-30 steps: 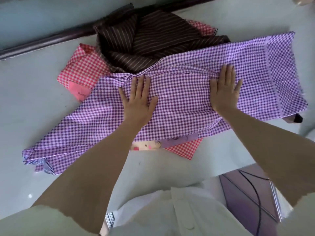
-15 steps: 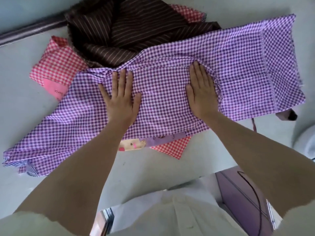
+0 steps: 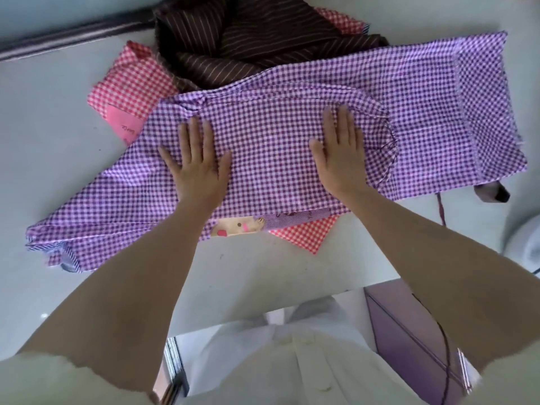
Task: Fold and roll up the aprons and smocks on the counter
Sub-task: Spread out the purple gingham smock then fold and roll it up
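Tabletop: pale grey, dark strip behind.
Smock: purple check, spread flat.
Left hand, right hand: fingers straight, pressing smock.

pale grey counter, soft even light, faint specks. dark purple rail along counter's far edge. purple cabinet below counter's near edge, at right.

torso: white button-front shirt, collar, centre placket, small white buttons | arms: short white sleeves, forearms bare | left hand, right hand: bare
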A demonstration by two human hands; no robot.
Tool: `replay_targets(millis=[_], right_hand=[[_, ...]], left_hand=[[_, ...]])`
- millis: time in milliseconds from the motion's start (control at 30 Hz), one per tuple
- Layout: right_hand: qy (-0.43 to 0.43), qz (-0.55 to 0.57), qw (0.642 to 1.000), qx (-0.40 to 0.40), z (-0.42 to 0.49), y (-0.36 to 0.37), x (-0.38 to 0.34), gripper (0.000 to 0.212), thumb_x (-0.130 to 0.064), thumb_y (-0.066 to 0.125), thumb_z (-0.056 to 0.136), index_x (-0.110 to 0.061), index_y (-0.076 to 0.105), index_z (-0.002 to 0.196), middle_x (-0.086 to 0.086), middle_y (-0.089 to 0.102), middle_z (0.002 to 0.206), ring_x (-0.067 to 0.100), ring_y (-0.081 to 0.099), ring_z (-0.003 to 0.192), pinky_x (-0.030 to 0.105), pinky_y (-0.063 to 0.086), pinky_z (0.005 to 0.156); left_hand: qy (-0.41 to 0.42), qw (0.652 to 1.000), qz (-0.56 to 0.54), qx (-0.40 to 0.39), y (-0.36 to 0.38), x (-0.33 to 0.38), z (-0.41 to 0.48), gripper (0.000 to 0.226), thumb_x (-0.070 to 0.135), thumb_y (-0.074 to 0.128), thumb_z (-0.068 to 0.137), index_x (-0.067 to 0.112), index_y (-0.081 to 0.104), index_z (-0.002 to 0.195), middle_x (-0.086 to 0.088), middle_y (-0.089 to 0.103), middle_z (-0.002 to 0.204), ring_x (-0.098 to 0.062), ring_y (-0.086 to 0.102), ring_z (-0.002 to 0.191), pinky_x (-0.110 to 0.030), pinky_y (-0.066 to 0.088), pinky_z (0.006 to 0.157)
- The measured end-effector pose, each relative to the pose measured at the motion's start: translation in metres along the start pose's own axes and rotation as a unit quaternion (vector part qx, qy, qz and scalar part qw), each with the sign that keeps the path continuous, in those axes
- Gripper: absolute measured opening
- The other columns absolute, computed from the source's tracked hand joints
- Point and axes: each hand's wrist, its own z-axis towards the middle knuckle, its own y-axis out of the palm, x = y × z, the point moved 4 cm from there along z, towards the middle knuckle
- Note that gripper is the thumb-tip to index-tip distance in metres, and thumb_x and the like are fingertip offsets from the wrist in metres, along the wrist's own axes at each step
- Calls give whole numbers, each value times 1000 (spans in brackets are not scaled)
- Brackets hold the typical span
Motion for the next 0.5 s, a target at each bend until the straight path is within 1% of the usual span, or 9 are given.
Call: replay_targets(millis=[67,167,233,267,367,400,433,467,500], right_hand=[[23,-7,1000,-7,2,-4,2,72,-55,8,98,-14,3,156,13,3,163,30,2,151,48,6,122],[15,-25,999,43,0,-23,-33,64,-38,21,101,-7,9,155,14,6,163,30,4,151,48,6,122],[-52,-2,996,66,-5,-31,-73,63,-30,29,98,-6,16,154,15,10,162,30,7,150,46,5,122],[-108,8,992,61,-12,-30,-100,63,-29,32,97,-6,18,154,15,11,162,30,8,150,46,5,121],[-217,11,976,19,-30,-14,-164,63,-32,36,99,-14,15,155,13,8,163,31,5,150,48,2,120],[-227,1,974,3,-37,-6,-181,63,-34,35,100,-16,13,156,12,5,163,31,3,151,49,1,120],[-221,-17,975,-10,-41,3,-191,64,-37,34,101,-18,9,156,11,2,163,31,1,151,50,-2,119],[-198,-42,979,-23,-43,12,-193,65,-41,32,101,-20,5,156,11,-1,163,32,-3,150,51,-5,118],[-169,-65,983,-34,-44,20,-191,67,-45,30,101,-21,0,156,11,-5,163,33,-6,150,52,-7,117]], left_hand=[[-44,999,-5,-6,9,-27,-32,68,54,6,98,19,-5,155,-6,-5,163,-25,-6,150,-61,-5,116],[-132,991,-21,-11,21,-78,-91,73,54,13,98,10,2,155,-15,1,162,-31,1,150,-58,-5,116],[-226,973,-46,-6,18,-102,-122,73,50,25,100,1,12,153,-22,11,159,-38,10,147,-57,2,117],[-273,960,-62,6,11,-113,-136,70,44,34,100,-2,20,150,-25,19,155,-41,19,143,-57,10,117],[-353,927,-110,59,-14,-119,-155,44,28,51,94,-1,47,127,-24,47,129,-41,46,117,-51,36,97],[-393,906,-152,49,-16,-124,-161,38,28,49,95,0,53,119,-23,54,122,-40,52,111,-47,41,92],[-435,876,-209,5,-15,-126,-164,40,34,45,97,0,58,113,-21,61,115,-38,58,104,-44,44,88],[-469,832,-291,-60,-14,-123,-167,48,42,40,99,0,62,107,-19,67,107,-35,63,94,-41,48,83],[-497,764,-395,-120,-9,-119,-170,56,49,37,100,1,64,103,-17,70,99,-32,66,83,-38,52,74]])
